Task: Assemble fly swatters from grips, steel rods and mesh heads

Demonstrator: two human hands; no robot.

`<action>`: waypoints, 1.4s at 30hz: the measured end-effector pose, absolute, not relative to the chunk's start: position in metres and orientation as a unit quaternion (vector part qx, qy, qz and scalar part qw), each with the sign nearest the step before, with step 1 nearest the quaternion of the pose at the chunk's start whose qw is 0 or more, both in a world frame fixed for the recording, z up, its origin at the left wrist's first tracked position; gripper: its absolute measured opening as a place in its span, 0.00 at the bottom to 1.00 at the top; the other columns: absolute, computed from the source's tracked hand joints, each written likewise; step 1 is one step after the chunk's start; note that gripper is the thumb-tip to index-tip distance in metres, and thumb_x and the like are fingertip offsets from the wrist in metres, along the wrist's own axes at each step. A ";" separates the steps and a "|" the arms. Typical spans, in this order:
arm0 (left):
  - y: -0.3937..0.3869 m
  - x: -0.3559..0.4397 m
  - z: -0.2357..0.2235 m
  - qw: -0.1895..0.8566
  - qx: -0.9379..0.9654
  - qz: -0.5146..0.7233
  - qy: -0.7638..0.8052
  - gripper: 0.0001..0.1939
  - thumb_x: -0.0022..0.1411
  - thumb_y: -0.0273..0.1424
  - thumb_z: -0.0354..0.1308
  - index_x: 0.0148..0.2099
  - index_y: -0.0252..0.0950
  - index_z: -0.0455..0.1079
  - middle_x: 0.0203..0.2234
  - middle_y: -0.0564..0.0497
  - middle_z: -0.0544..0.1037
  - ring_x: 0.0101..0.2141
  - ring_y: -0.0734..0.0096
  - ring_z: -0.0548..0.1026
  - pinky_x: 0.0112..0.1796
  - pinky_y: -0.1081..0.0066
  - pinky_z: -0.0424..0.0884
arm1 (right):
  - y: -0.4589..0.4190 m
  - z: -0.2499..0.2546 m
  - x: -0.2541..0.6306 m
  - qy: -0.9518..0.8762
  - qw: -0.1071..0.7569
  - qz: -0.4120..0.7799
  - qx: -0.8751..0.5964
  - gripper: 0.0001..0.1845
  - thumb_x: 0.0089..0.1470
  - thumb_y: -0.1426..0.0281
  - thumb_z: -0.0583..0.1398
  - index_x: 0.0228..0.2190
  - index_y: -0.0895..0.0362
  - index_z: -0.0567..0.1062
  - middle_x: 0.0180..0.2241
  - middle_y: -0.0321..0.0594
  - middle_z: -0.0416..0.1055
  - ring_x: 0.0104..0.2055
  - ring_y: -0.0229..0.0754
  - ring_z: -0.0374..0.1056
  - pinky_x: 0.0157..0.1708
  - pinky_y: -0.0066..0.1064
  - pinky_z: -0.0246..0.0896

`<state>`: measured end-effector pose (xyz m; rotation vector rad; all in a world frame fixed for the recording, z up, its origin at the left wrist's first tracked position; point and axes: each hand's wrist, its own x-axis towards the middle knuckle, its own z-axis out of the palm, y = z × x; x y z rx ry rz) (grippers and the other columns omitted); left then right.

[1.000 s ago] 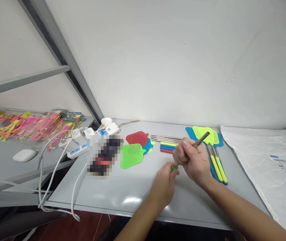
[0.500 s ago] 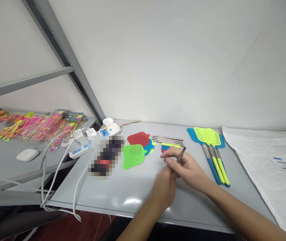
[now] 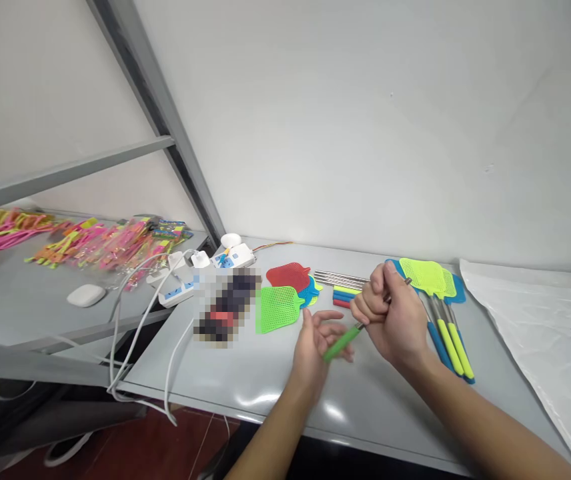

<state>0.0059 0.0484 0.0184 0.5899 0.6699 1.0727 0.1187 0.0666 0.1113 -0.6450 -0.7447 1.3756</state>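
My right hand (image 3: 390, 312) is closed in a fist around the metal rod of a fly swatter handle, whose dark tip sticks out above the fist. The green grip (image 3: 341, 343) of this handle slants down to the left, slightly blurred. Beside the grip, my left hand (image 3: 315, 343) is open with its fingers apart; whether it touches the grip I cannot tell. Behind the hands lie a green swatter head (image 3: 279, 309), a red swatter head (image 3: 288, 275) and partly covered blue and yellow ones. Metal rods (image 3: 340, 277) and coloured grips (image 3: 345, 295) lie beside them, partly hidden by my right hand.
Several assembled fly swatters (image 3: 446, 327) lie on the right, by a white plastic bag (image 3: 520, 333). Left are a pixelated object (image 3: 228, 307), power strips (image 3: 178, 292), white cables (image 3: 130, 333) and a grey rack post (image 3: 185, 160). Colourful packaged items (image 3: 115, 247) cover the neighbouring table.
My left hand has come away from the right and opened. My right hand has shifted right and closed round the rod, and the green grip now shows. The view has turned slightly left.
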 end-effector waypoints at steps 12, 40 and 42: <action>0.061 -0.006 0.001 0.874 0.077 0.455 0.153 0.29 0.65 0.53 0.41 0.39 0.32 0.69 0.26 0.47 0.73 0.27 0.67 0.71 0.32 0.67 0.68 | 0.053 0.086 0.088 -0.372 0.656 0.607 -0.250 0.21 0.64 0.59 0.50 0.22 0.55 0.63 0.12 0.25 0.46 0.15 0.31 0.41 0.18 0.26 0.47; 0.026 -0.045 0.030 0.807 0.343 0.385 0.288 0.28 0.64 0.54 0.42 0.30 0.34 0.65 0.16 0.58 0.59 0.18 0.79 0.55 0.29 0.71 0.60 | 0.078 0.086 0.068 -0.535 0.446 0.644 -0.317 0.17 0.61 0.54 0.53 0.30 0.54 0.65 0.22 0.29 0.56 0.25 0.35 0.57 0.33 0.31 0.58; 0.019 -0.061 0.034 0.791 0.362 0.400 0.288 0.26 0.66 0.52 0.43 0.32 0.34 0.64 0.16 0.60 0.56 0.17 0.80 0.54 0.30 0.70 0.60 | 0.089 0.082 0.068 -0.612 0.396 0.603 -0.323 0.25 0.62 0.48 0.44 0.35 0.54 0.67 0.30 0.35 0.63 0.34 0.39 0.63 0.40 0.33 0.59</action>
